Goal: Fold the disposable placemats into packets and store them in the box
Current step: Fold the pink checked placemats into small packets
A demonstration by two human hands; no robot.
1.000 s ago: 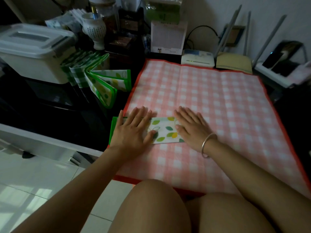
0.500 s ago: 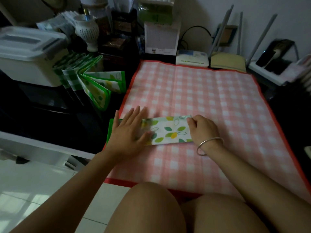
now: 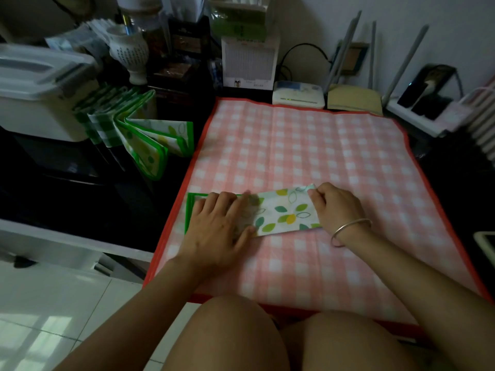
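Your left hand (image 3: 217, 226) is lying flat, fingers straight, pressing the leaf-print placemat (image 3: 284, 215) onto the pink checked mat (image 3: 294, 145); your right hand (image 3: 338, 210) is pinching its far right corner; the white box (image 3: 34, 103) is sitting lidded at left, folded packets (image 3: 139, 135) leaning beside it.

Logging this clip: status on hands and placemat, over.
Left grip flat, pressing placemat. Right grip pinching its far right corner. Nothing blocks the fold; box lidded, far left.

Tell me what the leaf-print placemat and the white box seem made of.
Leaf-print placemat: likely thin plastic film or coated paper, smooth-looking; it folds flat with crisp edges. White box: seemingly moulded plastic, smooth, rounded corners, translucent-looking lid.
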